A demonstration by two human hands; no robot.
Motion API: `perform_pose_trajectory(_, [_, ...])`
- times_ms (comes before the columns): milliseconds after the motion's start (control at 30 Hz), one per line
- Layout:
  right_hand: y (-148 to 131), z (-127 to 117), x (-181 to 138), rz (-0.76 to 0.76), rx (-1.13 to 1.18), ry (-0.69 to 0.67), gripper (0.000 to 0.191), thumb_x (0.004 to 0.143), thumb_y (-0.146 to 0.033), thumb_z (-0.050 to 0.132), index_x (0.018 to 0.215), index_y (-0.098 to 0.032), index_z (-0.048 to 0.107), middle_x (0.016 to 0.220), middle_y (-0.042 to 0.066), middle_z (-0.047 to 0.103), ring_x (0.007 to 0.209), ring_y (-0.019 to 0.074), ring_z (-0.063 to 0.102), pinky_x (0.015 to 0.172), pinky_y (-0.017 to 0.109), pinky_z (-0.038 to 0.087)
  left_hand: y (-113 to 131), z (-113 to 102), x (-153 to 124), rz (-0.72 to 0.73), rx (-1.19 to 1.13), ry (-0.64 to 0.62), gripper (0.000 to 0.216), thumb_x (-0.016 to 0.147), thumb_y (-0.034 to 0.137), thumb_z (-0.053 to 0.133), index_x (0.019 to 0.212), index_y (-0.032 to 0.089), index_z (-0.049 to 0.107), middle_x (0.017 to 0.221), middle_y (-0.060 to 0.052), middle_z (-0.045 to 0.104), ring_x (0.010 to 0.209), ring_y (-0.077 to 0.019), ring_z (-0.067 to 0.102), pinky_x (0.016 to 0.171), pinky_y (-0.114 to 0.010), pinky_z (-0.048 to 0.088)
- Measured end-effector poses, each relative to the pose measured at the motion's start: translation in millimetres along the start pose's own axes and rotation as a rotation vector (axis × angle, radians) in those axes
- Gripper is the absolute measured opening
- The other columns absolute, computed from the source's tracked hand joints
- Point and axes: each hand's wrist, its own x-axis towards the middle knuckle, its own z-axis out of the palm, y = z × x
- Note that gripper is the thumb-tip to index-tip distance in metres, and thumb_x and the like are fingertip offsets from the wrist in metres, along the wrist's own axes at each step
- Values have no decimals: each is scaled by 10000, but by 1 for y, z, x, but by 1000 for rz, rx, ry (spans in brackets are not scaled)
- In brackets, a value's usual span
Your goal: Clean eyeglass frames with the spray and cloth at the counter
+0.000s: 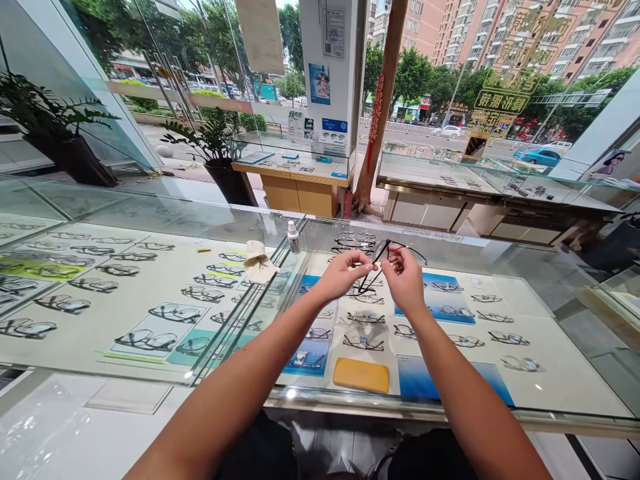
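A pair of dark-framed eyeglasses is held up over the glass display counter. My left hand pinches it from the left side, thumb and fingers together. From the right, my right hand grips the frame near one end. One dark temple arm slants down between the hands, and another sticks out behind the right fingers. To the left, a crumpled beige cloth and a small white bottle stand on the counter.
Rows of eyeglasses lie in the glass display counter, with a yellow-orange case near its front. Further back are a potted plant, a wooden post and another display cabinet. A street shows through the windows.
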Motion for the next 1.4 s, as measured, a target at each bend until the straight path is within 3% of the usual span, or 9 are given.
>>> perform_pose_trajectory(233, [8,-9,9,72,65,30,559,881,-327,586,1427,-210,553,766,-33,630,654,185,548,630,306,441,0,-1,2,-63,-211,144,335,814,514,816,882,204,710,1028,-83,802,1065,-268,708,1025,-437,495])
perform_pose_trajectory(467, [14,-15,16,168,108,71,408,854,-316,562,1241,-203,622,801,-4,639,662,193,531,670,339,492,-1,-13,9,-52,-358,362,356,770,524,828,841,217,663,1102,-80,787,1261,-284,648,1085,-424,449])
perform_pose_trajectory(533, [12,-15,13,82,-24,119,380,866,-328,578,1220,-210,652,948,51,656,773,224,574,763,389,523,-2,-13,10,-45,-355,355,356,768,516,836,845,213,666,1102,-79,781,1242,-276,651,1083,-416,450])
perform_pose_trajectory(633, [5,-14,7,-167,-324,259,324,883,-349,631,1174,-228,709,1223,139,624,1125,341,575,1007,530,480,-1,-12,8,-5,-299,331,343,781,498,843,865,205,686,1108,-73,766,1170,-257,665,1065,-404,461])
perform_pose_trajectory(733, [-3,-10,0,-335,-448,200,313,924,-391,656,1196,-254,729,1326,141,622,1275,393,524,1083,584,418,-1,-10,6,38,-190,302,314,814,488,820,866,199,709,1193,-87,737,1132,-254,659,995,-388,485])
perform_pose_trajectory(867, [-2,0,-6,-363,-368,-38,390,963,-431,663,1310,-263,716,1330,115,686,1285,368,556,1111,557,418,-2,-5,3,53,-106,226,280,834,476,809,860,207,738,1299,-107,706,1235,-285,635,985,-388,480])
perform_pose_trajectory(1000, [4,4,-6,-344,-277,-138,326,984,-415,649,1253,-261,750,1305,102,725,1238,339,599,1103,515,460,-2,0,1,-22,-205,121,307,792,496,845,833,205,755,1333,-120,709,1286,-322,622,1012,-428,490])
perform_pose_trajectory(1233, [0,5,-9,-346,-189,-136,295,964,-292,602,1214,-269,757,1241,72,766,1145,310,641,1046,486,498,-2,1,2,-80,-342,35,240,742,415,894,811,208,796,1298,-107,747,1309,-323,630,1180,-497,399])
perform_pose_trajectory(1400, [-1,6,-8,-333,-198,-88,218,953,-323,613,1076,-261,783,1128,80,788,1069,311,677,1011,488,501,7,-2,-1,-20,-92,75,217,802,413,836,898,226,784,1378,-97,702,1312,-324,616,1072,-454,462])
